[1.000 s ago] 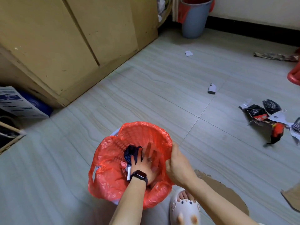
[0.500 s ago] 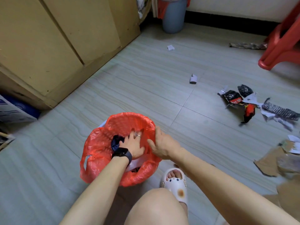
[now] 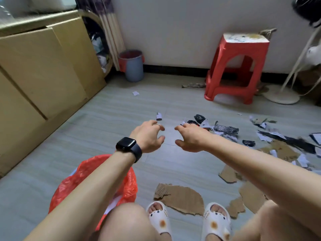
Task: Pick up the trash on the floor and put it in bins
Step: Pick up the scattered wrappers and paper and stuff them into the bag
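A bin lined with a red plastic bag [image 3: 129, 185] stands low at the left, mostly hidden under my left forearm. My left hand [image 3: 149, 134], with a black watch on the wrist, hovers above the floor with loosely curled fingers and holds nothing. Just right of it, my right hand [image 3: 190, 138] hangs the same way, empty. Beyond the hands lie a small white scrap [image 3: 159, 116] and a heap of black and white wrappers [image 3: 225, 130]. A large torn cardboard piece [image 3: 182, 198] lies between my feet. More cardboard bits [image 3: 229, 174] sit to the right.
A second blue bin with a red liner [image 3: 132, 67] stands against the far wall. A red plastic stool [image 3: 238, 66] is at the back right, a fan base [image 3: 281, 96] beside it. Wooden cabinets [image 3: 43, 72] run along the left. A paper scrap [image 3: 135, 93] lies near the far bin.
Both hands came out of the red-lined bin and now reach forward over the floor, empty. The view has tilted up, showing the stool and far wall.
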`<state>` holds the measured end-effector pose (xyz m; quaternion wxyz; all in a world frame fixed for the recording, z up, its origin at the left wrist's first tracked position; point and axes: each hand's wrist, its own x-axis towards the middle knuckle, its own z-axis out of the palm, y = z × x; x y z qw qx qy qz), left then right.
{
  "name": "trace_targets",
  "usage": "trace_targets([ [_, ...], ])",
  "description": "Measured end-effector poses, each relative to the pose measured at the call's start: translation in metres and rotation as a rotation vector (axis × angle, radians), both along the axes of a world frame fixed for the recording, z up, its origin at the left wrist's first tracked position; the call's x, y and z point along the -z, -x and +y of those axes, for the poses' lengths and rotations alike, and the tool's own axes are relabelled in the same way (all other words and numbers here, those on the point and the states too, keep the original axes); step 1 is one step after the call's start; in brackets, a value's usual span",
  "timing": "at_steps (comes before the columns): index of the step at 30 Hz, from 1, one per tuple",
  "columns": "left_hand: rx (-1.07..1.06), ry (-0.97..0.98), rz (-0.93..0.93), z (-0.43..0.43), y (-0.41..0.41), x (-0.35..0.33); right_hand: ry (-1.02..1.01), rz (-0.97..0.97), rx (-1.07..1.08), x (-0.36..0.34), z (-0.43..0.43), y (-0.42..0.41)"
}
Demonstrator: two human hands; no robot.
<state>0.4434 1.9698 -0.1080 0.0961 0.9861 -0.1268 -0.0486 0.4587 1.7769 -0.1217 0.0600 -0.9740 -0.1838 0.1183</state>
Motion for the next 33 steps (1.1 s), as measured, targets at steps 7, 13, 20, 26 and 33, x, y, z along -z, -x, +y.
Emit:
trace_targets([
  [7, 0.019, -0.031, -0.016, -0.038, -0.016, -0.035, -0.269, -0.107, 0.209, -0.047, -0.076, 0.007],
  [13, -0.068, -0.098, 0.061, -0.028, -0.057, -0.012, -0.496, -0.182, 0.321, -0.023, -0.101, -0.027],
  [20, -0.129, -0.228, 0.183, -0.007, -0.175, 0.087, -0.29, 0.008, 0.335, 0.097, -0.098, -0.14],
  [26, -0.173, -0.27, 0.274, 0.008, -0.298, 0.217, -0.093, 0.117, 0.325, 0.229, -0.084, -0.262],
  [33, -0.163, -0.258, 0.378, 0.007, -0.363, 0.294, 0.035, 0.18, 0.294, 0.299, -0.067, -0.325],
])
